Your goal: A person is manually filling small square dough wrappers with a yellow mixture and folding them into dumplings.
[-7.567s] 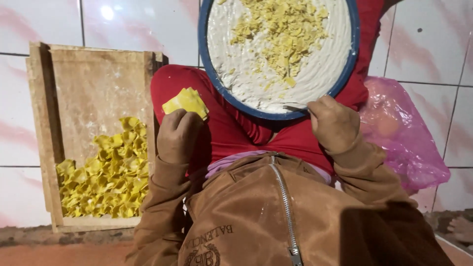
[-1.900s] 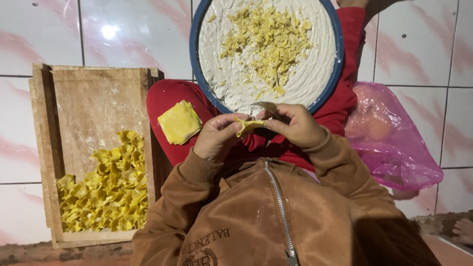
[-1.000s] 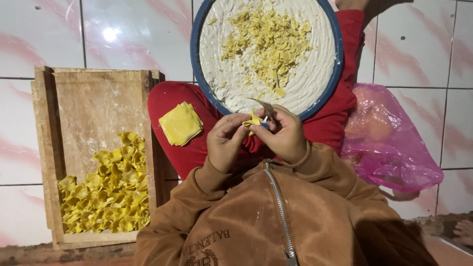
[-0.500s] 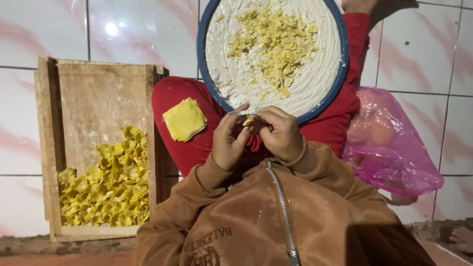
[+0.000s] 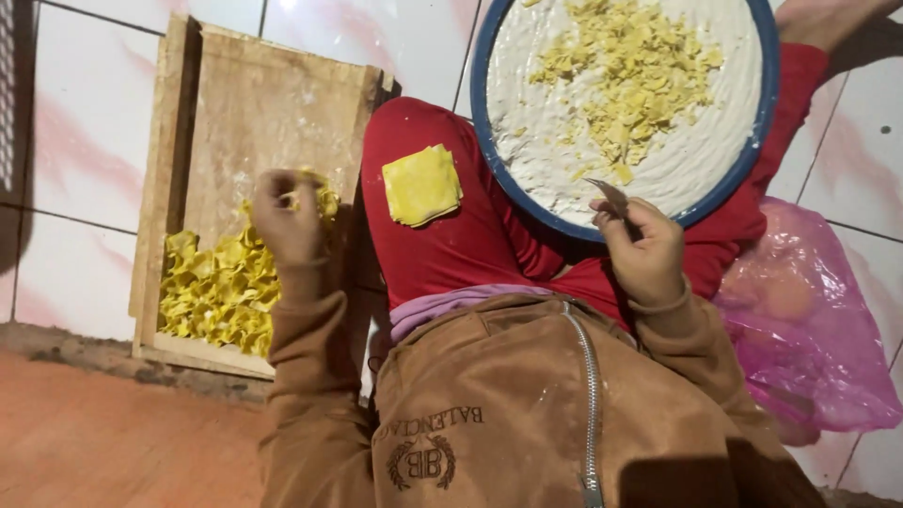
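While over the wooden tray (image 5: 263, 103), left hand (image 5: 287, 221) pinched shut on a folded dumpling (image 5: 315, 193); right hand (image 5: 644, 254) clamped on a small spatula (image 5: 609, 195) at the filling bowl's (image 5: 764, 103) rim; wrapper stack (image 5: 421, 184) on the thigh.

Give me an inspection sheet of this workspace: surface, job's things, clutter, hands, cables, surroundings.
Surface: white tiled floor with pink marks; reddish strip nearest the person.
Job's things: wooden tray holding folded yellow dumplings; wrapper stack on the red-trousered thigh; blue-rimmed bowl of white paste with yellow bits.
Clutter: pink bag on the right.
Hands: left hand over the tray, fingers closed on a dumpling; right hand holds a small spoon at the bowl's rim.
Cables: nothing seen.
Surroundings: brown jacket.
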